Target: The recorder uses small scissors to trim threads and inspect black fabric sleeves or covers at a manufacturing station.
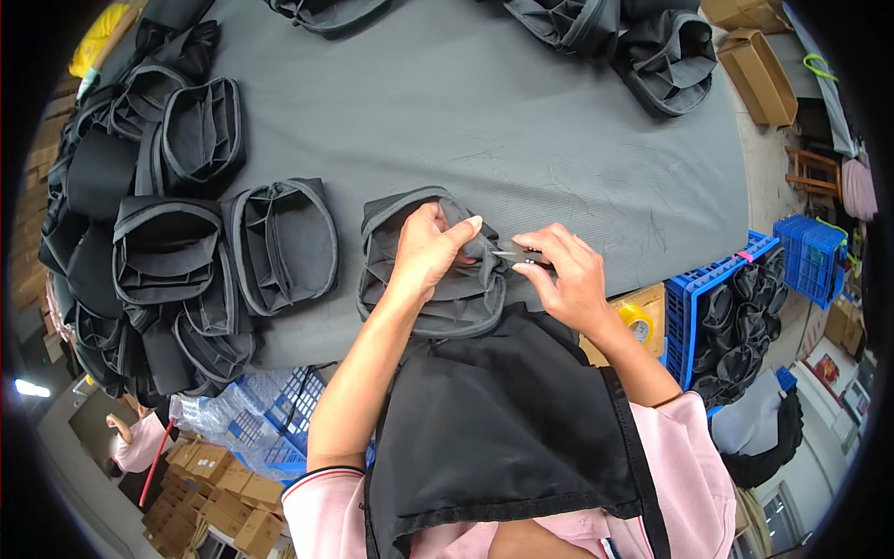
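In front of me on the grey-covered table lies a black fabric pouch with grey edging and inner compartments, its opening facing up. My left hand reaches over the opening and pinches the pouch's fabric between thumb and fingers. A pair of thread snips sits in my right hand, the thin silver blades aimed left at the pouch's right edge. Whether the blades touch the fabric or a thread, I cannot make out.
Similar pouches are heaped along the table's left side, with others at the far right. Below the right edge, a blue crate holds more black items near a yellow tape roll. Cardboard boxes are stacked lower left.
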